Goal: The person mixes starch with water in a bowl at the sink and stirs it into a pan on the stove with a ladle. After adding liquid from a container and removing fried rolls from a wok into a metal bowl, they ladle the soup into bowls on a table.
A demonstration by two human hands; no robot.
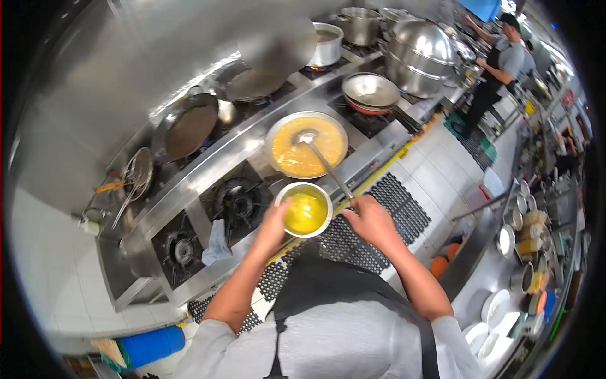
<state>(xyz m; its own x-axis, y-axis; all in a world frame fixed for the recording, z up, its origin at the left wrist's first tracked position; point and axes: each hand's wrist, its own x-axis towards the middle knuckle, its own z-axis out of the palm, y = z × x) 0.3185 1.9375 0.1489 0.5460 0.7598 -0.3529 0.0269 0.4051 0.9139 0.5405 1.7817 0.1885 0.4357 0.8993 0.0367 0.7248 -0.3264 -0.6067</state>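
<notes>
My left hand (274, 222) is closed on the left side of a round metal bowl (305, 211) of yellow liquid, held in front of my apron. My right hand (372, 218) grips the handle end of a long metal ladle (328, 165). The ladle's head rests in a wide pan (344, 134) of orange-yellow soup on the stove, just beyond the bowl. Pale streaks show on the soup's surface. The bowl is close to the pan's near edge; whether they touch I cannot tell.
Left of the pan are bare burners (235, 198) and a grey cloth (217, 244). Dark woks (191, 125), a white pot (326, 47) and a large steamer (420, 54) line the back. A person (502, 69) stands at the upper right. Black mats (398, 211) cover the floor.
</notes>
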